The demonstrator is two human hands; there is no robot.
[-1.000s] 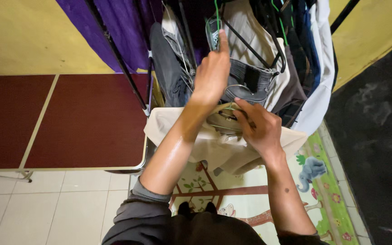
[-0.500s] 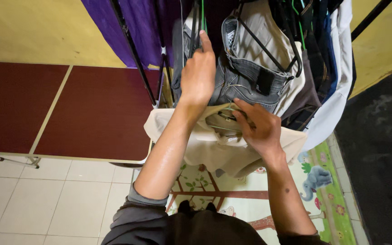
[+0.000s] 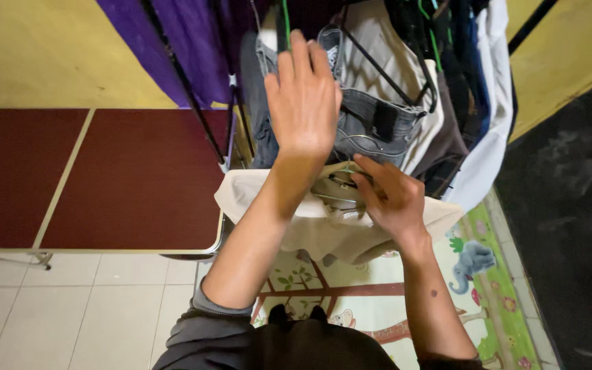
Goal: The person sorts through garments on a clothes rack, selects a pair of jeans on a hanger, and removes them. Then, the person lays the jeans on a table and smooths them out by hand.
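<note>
Two bare hands are at work in front of a crowded black metal clothes rack [image 3: 193, 96], and I see both from above. My left hand [image 3: 303, 96] is raised against the hanging clothes with fingers stretched out and loosely spread, palm pressed flat to a pair of faded grey denim jeans [image 3: 371, 123]; it grips nothing that I can see. Its fingertips reach up beside a thin green hanger hook [image 3: 286, 20] near the upper end of the rack.

My right hand [image 3: 388, 199] sits lower, fingers curled down onto the collar area of a cream cotton shirt [image 3: 310, 226], pinching at the silvery wire hanger [image 3: 340, 185] that lies inside its neckline. The shirt hangs draped below both wrists, its left shoulder just beside the right edge of a dark red folding table with a pale rim [image 3: 125, 178], and its body hangs above a pale children's play mat printed with a tree and a blue elephant [image 3: 474, 260].

Behind the jeans hangs a beige garment [image 3: 371, 48] on a black hanger. A purple cloth [image 3: 193, 41] drapes at the rack's left end, and a white garment [image 3: 491, 82] hangs at its right end. The table stands against a yellow wall [image 3: 35, 55], over white floor tiles [image 3: 70, 308].
</note>
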